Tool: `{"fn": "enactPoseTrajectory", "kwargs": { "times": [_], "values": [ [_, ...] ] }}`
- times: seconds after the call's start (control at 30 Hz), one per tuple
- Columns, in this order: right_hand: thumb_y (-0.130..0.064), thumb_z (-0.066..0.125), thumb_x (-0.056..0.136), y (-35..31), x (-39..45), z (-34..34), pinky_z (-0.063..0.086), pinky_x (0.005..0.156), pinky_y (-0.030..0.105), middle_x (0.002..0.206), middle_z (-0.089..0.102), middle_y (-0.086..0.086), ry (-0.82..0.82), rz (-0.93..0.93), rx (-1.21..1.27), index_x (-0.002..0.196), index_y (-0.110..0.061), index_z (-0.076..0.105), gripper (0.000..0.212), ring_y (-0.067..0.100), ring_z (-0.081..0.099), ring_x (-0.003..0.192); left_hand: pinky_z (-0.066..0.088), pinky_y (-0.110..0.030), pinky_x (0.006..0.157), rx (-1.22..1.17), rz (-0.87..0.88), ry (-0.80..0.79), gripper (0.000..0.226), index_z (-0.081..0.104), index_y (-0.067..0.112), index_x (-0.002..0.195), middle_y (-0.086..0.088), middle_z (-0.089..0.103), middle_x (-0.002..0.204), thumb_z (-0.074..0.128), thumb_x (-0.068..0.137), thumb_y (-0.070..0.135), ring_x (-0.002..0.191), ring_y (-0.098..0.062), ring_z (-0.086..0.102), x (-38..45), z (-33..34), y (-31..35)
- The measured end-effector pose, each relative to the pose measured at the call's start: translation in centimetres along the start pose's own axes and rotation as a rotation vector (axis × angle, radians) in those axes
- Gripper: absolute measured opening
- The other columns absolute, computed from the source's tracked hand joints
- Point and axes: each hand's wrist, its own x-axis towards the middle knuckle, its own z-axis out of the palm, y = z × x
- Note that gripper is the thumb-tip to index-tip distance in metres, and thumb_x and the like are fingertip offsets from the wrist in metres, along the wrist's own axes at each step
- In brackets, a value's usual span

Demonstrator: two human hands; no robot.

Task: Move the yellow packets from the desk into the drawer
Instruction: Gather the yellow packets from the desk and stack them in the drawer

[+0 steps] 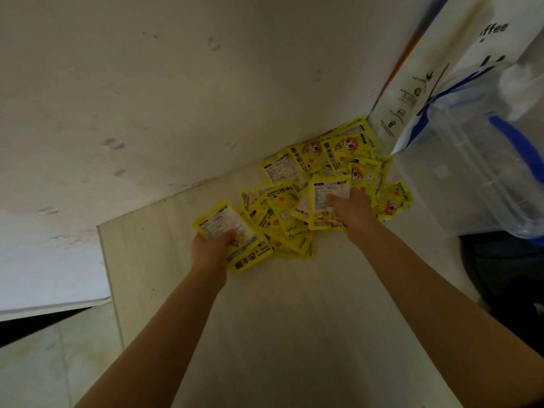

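Observation:
Several yellow packets (332, 169) lie in a loose heap on the pale desk (279, 319), pushed up against the wall and a paper bag. My left hand (210, 250) grips a yellow packet (223, 225) at the heap's near-left edge, thumb on top of its white label. My right hand (351, 210) pinches another yellow packet (328, 201) near the middle of the heap, thumb pressed on its printed back. No drawer is in view.
A white paper bag (418, 83) with blue print stands at the back right. Beside it sits a clear plastic box (477, 172) with a blue handle. The desk's left edge (109, 275) drops to the floor. A dark object lies at the right.

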Motion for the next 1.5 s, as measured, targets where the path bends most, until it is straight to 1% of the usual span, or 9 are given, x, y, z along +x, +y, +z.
{"fn": "enactPoseTrajectory", "kwargs": {
  "times": [0.27, 0.4, 0.63, 0.73, 0.83, 0.9, 1.23, 1.33, 1.5],
  "values": [
    [-0.01, 0.074, 0.079, -0.7, -0.8, -1.8, 0.055, 0.087, 0.046, 0.106, 0.069, 0.015, -0.134, -0.04, 0.019, 0.108, -0.006, 0.066, 0.031, 0.03, 0.068, 0.091, 0.057, -0.043, 0.069, -0.091, -0.023, -0.03, 0.062, 0.035, 0.018, 0.118, -0.011, 0.063, 0.096, 0.073, 0.074, -0.005, 0.074, -0.022, 0.067, -1.9, -0.3, -0.7],
    [-0.01, 0.071, 0.082, -1.4, -0.9, -1.8, 0.054, 0.088, 0.051, 0.104, 0.07, 0.019, -0.256, 0.005, 0.016, 0.098, -0.005, 0.069, 0.017, 0.033, 0.069, 0.09, 0.058, -0.045, 0.074, -0.148, -0.122, -0.148, 0.044, 0.056, -0.004, 0.116, -0.021, 0.067, 0.106, 0.071, 0.075, -0.008, 0.081, -0.03, 0.069, -2.6, 0.5, -1.5],
    [-0.009, 0.063, 0.088, -2.6, -0.6, -0.9, 0.059, 0.051, 0.032, 0.076, 0.074, 0.008, -0.463, 0.067, 0.152, 0.104, -0.004, 0.066, 0.017, 0.019, 0.07, 0.055, 0.06, -0.046, 0.068, -0.325, -0.264, -0.277, 0.039, 0.057, -0.001, 0.12, -0.023, 0.064, 0.117, 0.062, 0.082, -0.006, 0.086, -0.031, 0.069, -2.9, 3.0, -2.4],
    [-0.01, 0.066, 0.087, -1.9, 0.4, -0.1, 0.06, 0.061, 0.034, 0.091, 0.072, 0.011, -0.418, 0.057, 0.018, 0.114, 0.0, 0.064, 0.029, 0.019, 0.071, 0.065, 0.06, -0.045, 0.064, -0.334, -0.299, -0.256, 0.039, 0.055, 0.0, 0.122, -0.024, 0.063, 0.12, 0.061, 0.084, -0.006, 0.088, -0.032, 0.066, -2.6, 3.7, -2.4],
    [-0.019, 0.071, 0.083, -1.3, 1.0, 0.3, 0.052, 0.083, 0.038, 0.121, 0.064, 0.015, -0.351, -0.003, -0.2, 0.126, -0.004, 0.058, 0.048, 0.029, 0.065, 0.103, 0.059, -0.045, 0.063, -0.336, -0.313, -0.252, 0.033, 0.057, 0.003, 0.116, -0.024, 0.063, 0.118, 0.059, 0.085, -0.006, 0.085, -0.031, 0.067, -2.3, 4.2, -2.3],
    [-0.022, 0.07, 0.083, -1.2, 1.0, 0.6, 0.048, 0.083, 0.035, 0.129, 0.059, 0.014, -0.34, -0.018, -0.256, 0.13, -0.005, 0.054, 0.053, 0.031, 0.059, 0.114, 0.056, -0.046, 0.067, -0.332, -0.318, -0.25, 0.03, 0.057, 0.005, 0.113, -0.024, 0.064, 0.117, 0.059, 0.085, -0.006, 0.085, -0.031, 0.066, -2.2, 4.3, -2.3],
    [-0.025, 0.073, 0.081, -1.4, 0.9, 1.7, 0.051, 0.095, 0.047, 0.129, 0.058, 0.013, -0.34, -0.018, -0.283, 0.131, -0.005, 0.049, 0.059, 0.031, 0.061, 0.11, 0.056, -0.046, 0.064, -0.341, -0.307, -0.278, 0.025, 0.057, 0.006, 0.109, -0.024, 0.063, 0.117, 0.056, 0.087, -0.006, 0.084, -0.032, 0.067, -2.1, 5.0, -2.2],
    [-0.019, 0.071, 0.083, -0.9, 0.8, 1.5, 0.052, 0.093, 0.046, 0.12, 0.064, 0.015, -0.359, -0.014, -0.226, 0.119, -0.008, 0.06, 0.04, 0.026, 0.064, 0.092, 0.054, -0.047, 0.067, -0.338, -0.303, -0.256, 0.031, 0.056, 0.004, 0.115, -0.024, 0.063, 0.117, 0.057, 0.086, -0.007, 0.087, -0.033, 0.066, -2.0, 4.8, -2.2],
    [-0.013, 0.067, 0.086, -0.2, 0.2, 0.5, 0.057, 0.067, 0.032, 0.099, 0.069, 0.009, -0.371, 0.017, -0.14, 0.113, -0.006, 0.063, 0.028, 0.018, 0.066, 0.07, 0.059, -0.045, 0.067, -0.309, -0.279, -0.212, 0.036, 0.056, 0.003, 0.118, -0.023, 0.065, 0.113, 0.06, 0.084, -0.007, 0.086, -0.032, 0.067, -1.9, 3.6, -2.4]
  ]
}}
